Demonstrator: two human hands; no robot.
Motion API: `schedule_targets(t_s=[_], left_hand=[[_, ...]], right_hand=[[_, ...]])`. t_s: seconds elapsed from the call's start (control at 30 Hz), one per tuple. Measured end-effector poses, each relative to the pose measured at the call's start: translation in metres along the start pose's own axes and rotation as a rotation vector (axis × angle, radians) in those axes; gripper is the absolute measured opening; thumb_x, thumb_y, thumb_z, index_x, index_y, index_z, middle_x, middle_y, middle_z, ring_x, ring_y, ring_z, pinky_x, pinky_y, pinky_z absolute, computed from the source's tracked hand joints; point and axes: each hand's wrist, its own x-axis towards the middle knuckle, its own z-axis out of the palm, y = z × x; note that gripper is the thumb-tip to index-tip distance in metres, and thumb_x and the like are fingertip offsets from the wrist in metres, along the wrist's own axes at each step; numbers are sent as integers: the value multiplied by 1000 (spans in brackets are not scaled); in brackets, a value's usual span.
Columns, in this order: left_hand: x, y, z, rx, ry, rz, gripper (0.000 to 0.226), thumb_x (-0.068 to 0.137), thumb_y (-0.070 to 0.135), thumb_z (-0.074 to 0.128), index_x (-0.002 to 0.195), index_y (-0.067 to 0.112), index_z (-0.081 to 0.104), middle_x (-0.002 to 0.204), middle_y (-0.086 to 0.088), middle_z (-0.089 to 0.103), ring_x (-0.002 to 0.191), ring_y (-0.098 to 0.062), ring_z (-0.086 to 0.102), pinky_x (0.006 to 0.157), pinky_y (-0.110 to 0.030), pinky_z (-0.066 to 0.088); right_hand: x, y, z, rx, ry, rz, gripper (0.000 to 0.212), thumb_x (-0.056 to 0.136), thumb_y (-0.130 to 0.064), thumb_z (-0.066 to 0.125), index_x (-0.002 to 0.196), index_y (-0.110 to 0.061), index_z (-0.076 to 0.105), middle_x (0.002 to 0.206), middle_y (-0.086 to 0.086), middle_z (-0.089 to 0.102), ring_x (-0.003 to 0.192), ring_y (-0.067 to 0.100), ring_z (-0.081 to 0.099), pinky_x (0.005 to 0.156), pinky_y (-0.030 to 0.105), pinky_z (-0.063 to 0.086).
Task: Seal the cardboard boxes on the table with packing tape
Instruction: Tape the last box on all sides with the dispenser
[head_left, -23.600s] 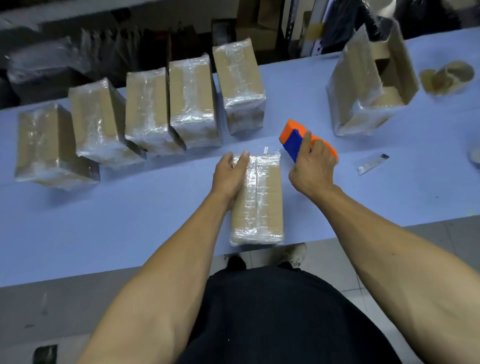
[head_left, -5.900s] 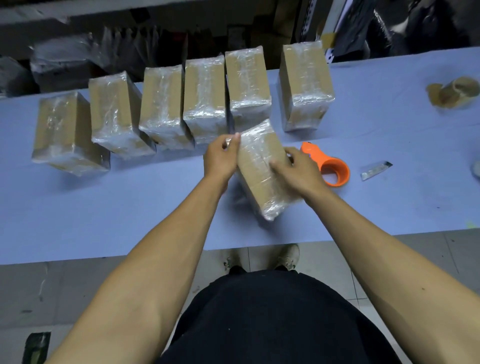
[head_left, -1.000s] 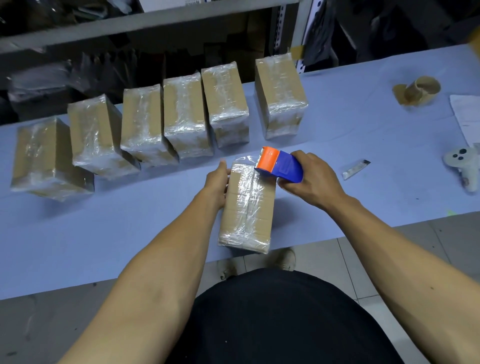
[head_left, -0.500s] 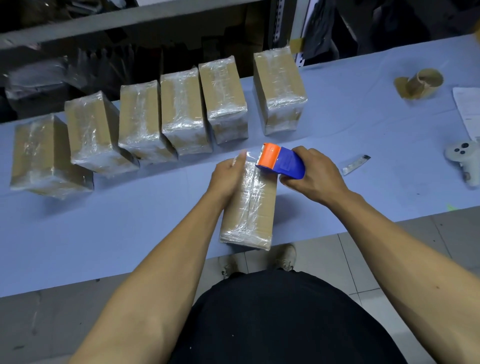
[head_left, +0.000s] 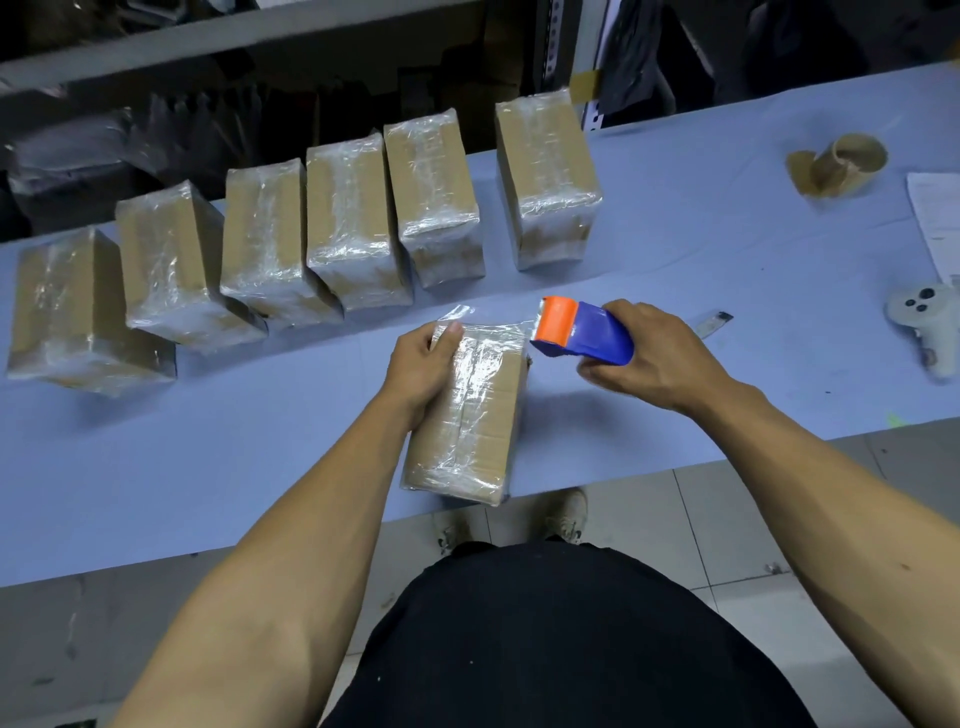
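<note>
A cardboard box (head_left: 478, 415) wrapped in clear tape lies lengthwise near the table's front edge. My left hand (head_left: 423, 364) grips its far left corner, with the thumb on a loose end of tape. My right hand (head_left: 654, 358) holds the orange and blue tape dispenser (head_left: 582, 332) just right of the box's far end, its orange head close to the box's far right corner. Behind, several taped boxes (head_left: 348, 223) stand in a row across the blue table (head_left: 208, 467).
Empty cardboard tape cores (head_left: 841, 163) lie at the far right. A small metal blade (head_left: 714, 323) rests right of my right hand. A white controller (head_left: 924, 327) and a sheet of paper (head_left: 935, 218) sit at the right edge. Dark shelving runs behind the table.
The dispenser has moved from above the box's far end to its right side. My left hand slid down onto the box's left corner, thumb pressing the tape end.
</note>
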Motion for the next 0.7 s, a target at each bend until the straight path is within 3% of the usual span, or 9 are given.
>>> schedule_targets(t_s=[0.13,0.23,0.33,0.47,0.7], left_hand=[[-2,5,5,-12,-29,1,22,103,33,59,94,18,73,88,-2,75,79,-16,70,77,-35,56],[-4,9,9,-25,-30,-5,19,102,31,60,94,19,72,90,-5,76,81,-19,71,81,-39,58],[-2,10,9,-15,-20,-17,19,101,31,61,95,18,73,97,-11,77,86,-24,73,88,-48,58],[-1,10,10,12,-4,-16,19,99,35,63,101,20,74,99,-8,78,97,-31,74,93,-55,57],[-4,10,11,-7,3,-24,20,96,40,65,98,23,76,96,-6,78,95,-31,74,92,-58,57]], right_hand=[[-12,22,-8,-29,-29,20,36,79,-40,74,101,-24,50,87,-3,56,79,20,53,59,31,39],[-3,17,0,-159,-27,52,44,79,-37,74,114,-19,55,94,6,60,84,29,57,64,33,44],[12,1,8,-296,-13,85,42,79,-34,72,114,-16,58,95,11,62,85,34,59,67,35,45],[25,-11,7,-432,-3,89,39,77,-30,71,111,-15,58,93,12,62,81,34,58,64,32,35],[37,-36,-4,-590,12,85,36,72,-20,69,105,-14,57,86,8,55,73,30,46,67,32,32]])
